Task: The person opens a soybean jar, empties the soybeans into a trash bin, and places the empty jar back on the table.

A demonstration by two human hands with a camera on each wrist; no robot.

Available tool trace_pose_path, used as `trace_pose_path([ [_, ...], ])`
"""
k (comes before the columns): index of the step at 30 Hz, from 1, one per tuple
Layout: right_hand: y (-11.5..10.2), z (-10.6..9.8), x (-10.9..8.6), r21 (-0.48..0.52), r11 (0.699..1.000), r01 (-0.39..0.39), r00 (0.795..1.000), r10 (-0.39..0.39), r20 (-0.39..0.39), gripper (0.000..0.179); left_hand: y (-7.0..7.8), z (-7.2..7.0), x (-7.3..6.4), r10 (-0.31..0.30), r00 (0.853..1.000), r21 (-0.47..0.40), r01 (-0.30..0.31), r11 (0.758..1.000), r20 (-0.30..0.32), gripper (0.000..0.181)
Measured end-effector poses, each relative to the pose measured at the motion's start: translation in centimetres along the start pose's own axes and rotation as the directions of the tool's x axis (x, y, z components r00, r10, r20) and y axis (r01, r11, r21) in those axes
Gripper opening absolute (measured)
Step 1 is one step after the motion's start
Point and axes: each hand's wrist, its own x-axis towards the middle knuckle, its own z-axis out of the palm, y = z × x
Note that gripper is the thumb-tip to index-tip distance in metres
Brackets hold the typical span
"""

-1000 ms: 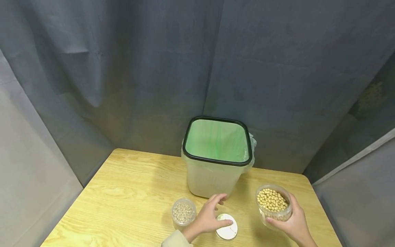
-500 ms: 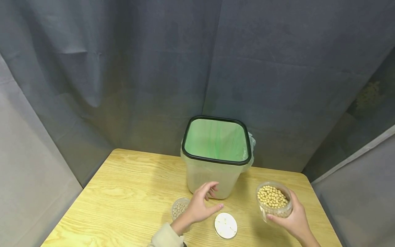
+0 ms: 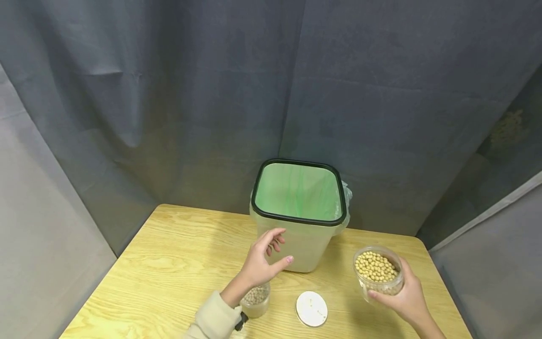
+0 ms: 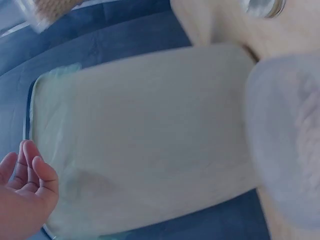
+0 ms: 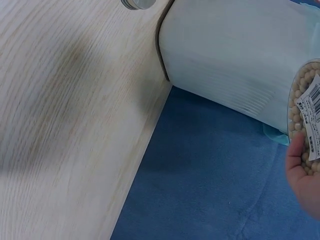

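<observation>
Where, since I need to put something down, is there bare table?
The table is barest at left, between its edge, the bin and the standing jar. A smaller gap lies between the white disc and the held jar in the right hand. Crowded: front centre, where the left hand hovers by the standing jar, disc and bin.

White barcode label (image 5: 311, 120) on the bean jar (image 3: 377, 270), illegible at this size.

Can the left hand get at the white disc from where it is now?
Probably yes. The left hand looks empty, thumb and fingers apart, and nothing covers the white disc on the table. The right hand, holding the tub of beans, is off to the disc's right, so the way looks free.
</observation>
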Motion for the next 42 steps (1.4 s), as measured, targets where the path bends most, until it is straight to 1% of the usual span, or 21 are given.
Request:
trace_pose_path([
  [3, 0.0, -0.1, 0.2, 0.004, 1.000, 0.016, 1.000, -0.016, -0.004, 0.090, -0.8, -0.7, 0.7, 0.007, 0.998, 0.039, -0.005, 0.999, -0.059, 0.054],
  [8, 0.1, -0.3, 0.6, 0.026, 0.999, 0.032, 0.999, -0.032, -0.004, 0.090, -1.0, -2.2, 2.1, 0.030, 0.988, 0.121, -0.011, 0.993, -0.153, 0.057],
  [12, 0.0, -0.5, 1.0, 0.029, 0.999, 0.042, 0.999, -0.042, -0.006, 0.090, -1.3, -3.5, 3.3, 0.042, 0.979, 0.162, -0.009, 0.987, -0.199, 0.061],
  [14, -0.1, -0.6, 1.2, 0.022, 0.999, 0.044, 0.999, -0.044, -0.007, 0.090, -1.7, -4.0, 3.8, 0.029, 0.978, 0.174, 0.008, 0.985, -0.209, 0.065],
  [18, -0.3, -0.9, 1.8, -0.001, 0.999, 0.037, 0.999, -0.037, 0.016, 0.089, -2.7, -5.0, 4.7, -0.053, 0.979, 0.203, 0.093, 0.975, -0.196, 0.079],
  [21, -0.7, -1.1, 2.6, -0.017, 0.999, 0.033, 0.999, -0.032, 0.044, 0.089, -3.4, -5.6, 5.4, -0.149, 0.975, 0.212, 0.183, 0.960, -0.166, 0.089],
  [25, -1.2, -1.6, 3.9, -0.015, 0.999, 0.050, 0.996, -0.049, 0.069, 0.087, -4.1, -6.0, 6.2, -0.273, 0.955, 0.186, 0.292, 0.938, -0.120, 0.095],
  [28, -1.5, -1.9, 5.1, -0.015, 0.997, 0.076, 0.995, -0.075, 0.070, 0.085, -4.6, -6.0, 6.6, -0.334, 0.939, 0.180, 0.344, 0.922, -0.085, 0.097],
  [29, -1.6, -2.0, 5.5, -0.023, 0.996, 0.082, 0.994, -0.081, 0.068, 0.086, -4.7, -6.0, 6.7, -0.344, 0.936, 0.180, 0.352, 0.919, -0.075, 0.097],
  [34, -2.2, -2.5, 7.4, -0.030, 0.995, 0.090, 0.993, -0.088, 0.072, 0.090, -5.0, -5.8, 7.2, -0.356, 0.933, 0.177, 0.359, 0.916, -0.050, 0.098],
  [38, -2.7, -2.5, 9.1, -0.009, 0.993, 0.115, 0.990, -0.114, 0.081, 0.092, -4.9, -5.6, 7.2, -0.375, 0.926, 0.196, 0.374, 0.906, -0.033, 0.101],
  [42, -3.2, -2.6, 10.7, -0.029, 0.990, 0.141, 0.986, -0.138, 0.094, 0.092, -5.0, -5.4, 7.0, -0.378, 0.925, 0.199, 0.377, 0.905, -0.031, 0.100],
])
